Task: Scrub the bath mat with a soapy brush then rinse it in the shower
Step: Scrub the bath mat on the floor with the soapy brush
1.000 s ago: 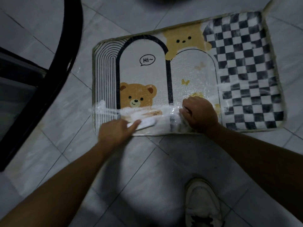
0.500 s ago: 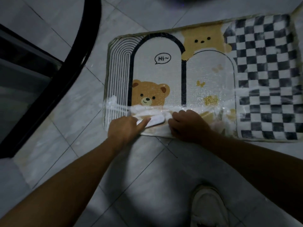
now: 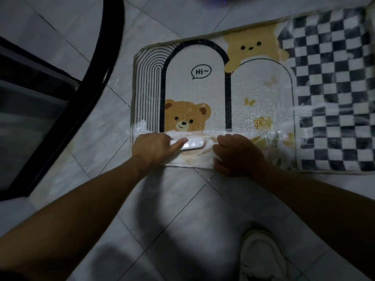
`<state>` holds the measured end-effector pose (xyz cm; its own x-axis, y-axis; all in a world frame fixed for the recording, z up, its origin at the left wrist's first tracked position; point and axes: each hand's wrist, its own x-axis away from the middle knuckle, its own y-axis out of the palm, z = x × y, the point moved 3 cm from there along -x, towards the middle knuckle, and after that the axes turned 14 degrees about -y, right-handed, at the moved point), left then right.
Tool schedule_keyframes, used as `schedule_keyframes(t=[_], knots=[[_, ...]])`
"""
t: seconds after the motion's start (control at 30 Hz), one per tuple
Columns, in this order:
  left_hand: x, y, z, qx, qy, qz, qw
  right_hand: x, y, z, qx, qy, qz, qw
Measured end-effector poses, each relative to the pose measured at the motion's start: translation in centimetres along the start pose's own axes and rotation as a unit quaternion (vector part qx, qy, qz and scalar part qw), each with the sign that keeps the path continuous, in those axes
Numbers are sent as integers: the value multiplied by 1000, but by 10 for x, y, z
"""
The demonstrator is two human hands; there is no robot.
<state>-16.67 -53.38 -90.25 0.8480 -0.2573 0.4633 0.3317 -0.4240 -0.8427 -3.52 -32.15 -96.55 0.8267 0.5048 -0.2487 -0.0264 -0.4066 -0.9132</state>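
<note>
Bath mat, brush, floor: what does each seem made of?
Bath mat: seemingly short-pile printed fabric, matte where dry, glistening and foamy along the wet near strip. Brush: likely hard white plastic, smooth and glossy, catching light; bristles hidden. Floor: pale glazed tiles, faintly marbled, with dark grout lines and soft sheen.

left hand point(image 3: 152, 148) and right hand point(image 3: 237, 157) curled, close together

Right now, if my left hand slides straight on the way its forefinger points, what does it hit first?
Likely your right hand, which holds the near edge of the bath mat: the brush in your left hand points straight at it.
</note>
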Motion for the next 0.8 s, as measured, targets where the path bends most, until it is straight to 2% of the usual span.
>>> schedule_keyframes(t=[0.07, 0.17, 0.23, 0.37, 0.47, 0.6, 0.73, 0.8], knots=[[0, -2, -32, -29, -22, -14, 999, 2, -1, 0, -17, 5, 29, 999], [5, -6, -96, -80, -109, -8, 991, 7, -1, 1, -27, 12, 54, 998], [8, -6, -104, -81, -127, -8, 989, 6, 1, 1, -38, 10, 62, 997], [-8, -2, -16, -13, -16, -2, 1000, 4, -1, 2, -56, 13, 70, 996], [-10, -8, 40, -12, 63, 13, 998, 3, -8, 10, -70, 78, 112, 988], [-2, 5, -14, -9, -3, -29, 1000, 10, -12, 20, -78, 177, 162, 968], [1, 7, -92, -59, -117, -24, 991, 9, -8, 20, -83, 170, 169, 967], [2, 6, -86, -45, -106, -20, 993, 7, -7, 20, -92, 163, 167, 968]])
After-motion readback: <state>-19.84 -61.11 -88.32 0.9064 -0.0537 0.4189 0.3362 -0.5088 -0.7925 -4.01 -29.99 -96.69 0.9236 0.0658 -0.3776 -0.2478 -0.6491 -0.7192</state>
